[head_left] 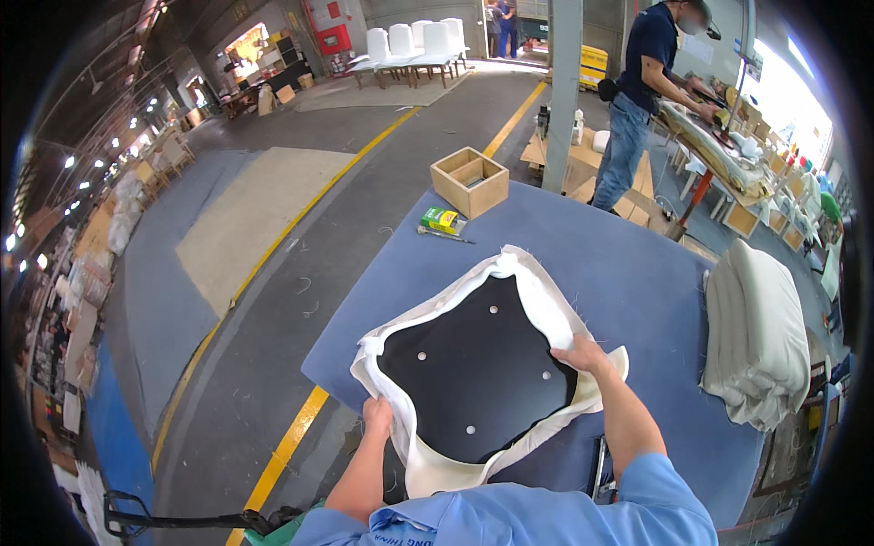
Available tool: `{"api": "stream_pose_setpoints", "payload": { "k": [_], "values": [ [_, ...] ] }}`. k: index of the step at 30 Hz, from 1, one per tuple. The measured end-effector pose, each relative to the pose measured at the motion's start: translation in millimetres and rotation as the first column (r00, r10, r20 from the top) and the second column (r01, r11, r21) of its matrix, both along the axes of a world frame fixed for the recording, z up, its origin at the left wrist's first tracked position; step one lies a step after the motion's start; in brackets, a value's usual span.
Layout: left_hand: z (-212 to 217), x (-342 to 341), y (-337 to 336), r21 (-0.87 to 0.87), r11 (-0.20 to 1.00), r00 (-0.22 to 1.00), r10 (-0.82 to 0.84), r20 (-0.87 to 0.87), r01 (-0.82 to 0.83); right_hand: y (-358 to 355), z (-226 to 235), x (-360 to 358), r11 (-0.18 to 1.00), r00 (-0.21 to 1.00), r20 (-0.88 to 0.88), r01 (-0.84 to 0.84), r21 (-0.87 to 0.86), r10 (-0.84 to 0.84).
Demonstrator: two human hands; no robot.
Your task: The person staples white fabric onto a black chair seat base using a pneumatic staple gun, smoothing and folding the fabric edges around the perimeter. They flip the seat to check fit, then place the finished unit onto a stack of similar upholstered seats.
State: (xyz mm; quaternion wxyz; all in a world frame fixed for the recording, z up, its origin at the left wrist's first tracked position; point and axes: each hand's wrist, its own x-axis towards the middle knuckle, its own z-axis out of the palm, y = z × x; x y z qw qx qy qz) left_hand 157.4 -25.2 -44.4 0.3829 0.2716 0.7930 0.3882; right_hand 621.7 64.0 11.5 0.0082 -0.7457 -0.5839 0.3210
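Note:
A chair seat panel lies upside down on the blue-covered table (pixel 655 273), its black base board (pixel 482 364) facing up with several round holes. Cream fabric (pixel 428 455) with white padding wraps up around the board's edges and stands loose along the rim. My left hand (pixel 378 417) is closed on the fabric at the panel's left side. At the right side, my right hand (pixel 584 355) grips the fabric edge, its fingers reaching over the inner padding. Beside my right forearm lies a dark tool (pixel 598 469), partly hidden.
On the table's far part stand an open wooden box (pixel 470 182), a green-yellow packet (pixel 440 219) and a thin screwdriver-like tool (pixel 444 236). Folded cream fabric (pixel 756 337) is stacked at the right edge. Beyond a grey post (pixel 563 100), another person (pixel 637 91) works at a bench.

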Motion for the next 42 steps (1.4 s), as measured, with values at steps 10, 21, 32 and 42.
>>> {"api": "stream_pose_setpoints", "payload": {
  "k": [10, 21, 32, 42],
  "values": [
    [206.9, -53.6, 165.6, 0.286, 0.813, 0.73, -0.229, -0.645, 0.508, -108.2, -35.7, -121.6, 0.977, 0.791, -0.581, 0.097, -0.19, -0.192],
    [327.1, 121.4, 114.4, 0.571, 0.287, 0.639, -0.306, -0.706, 0.769, -82.5, 245.3, -144.4, 0.923, 0.174, -0.925, 0.133, 0.361, 0.337],
    [341.8, 166.9, 53.6, 0.513, -0.164, 0.419, -0.399, -0.816, 0.843, -85.2, 324.9, -115.5, 0.851, 0.394, -0.894, 0.524, 0.028, -0.213],
    [330.9, 151.4, 14.5, 0.323, -0.476, 0.147, -0.37, -0.917, 0.818, -108.8, 350.8, -124.0, 0.748, 0.597, -0.584, 0.663, -0.027, -0.55]
  ]
}}
